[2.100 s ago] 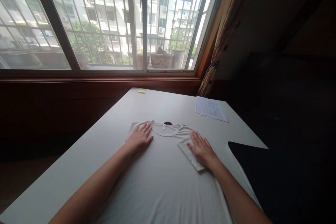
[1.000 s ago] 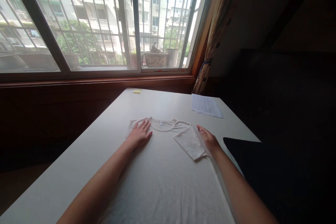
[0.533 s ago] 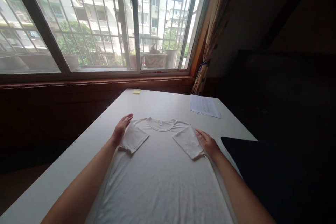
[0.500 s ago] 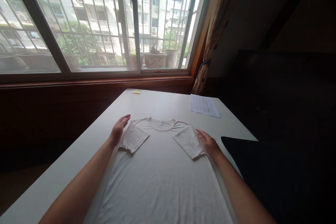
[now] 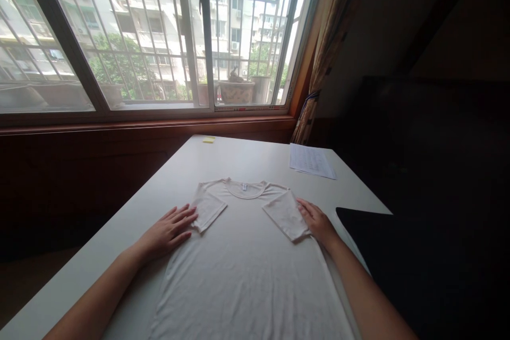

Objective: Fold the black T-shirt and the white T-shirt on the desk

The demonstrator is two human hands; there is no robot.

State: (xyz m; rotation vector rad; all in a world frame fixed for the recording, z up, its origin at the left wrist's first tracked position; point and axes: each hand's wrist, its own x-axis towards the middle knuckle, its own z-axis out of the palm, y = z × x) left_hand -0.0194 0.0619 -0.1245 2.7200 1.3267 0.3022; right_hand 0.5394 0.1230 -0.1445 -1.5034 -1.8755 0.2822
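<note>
- White shirt, flat on the table, body closest.
- Just tipped down from standing to flat — left hand, fingers spread, touching the left sleeve.
- Staying put at the right sleeve — right hand, fingers straight, not closed on cloth.
- Both sleeves now folded inward, between the hands.

White shirt — cut off below.
</note>
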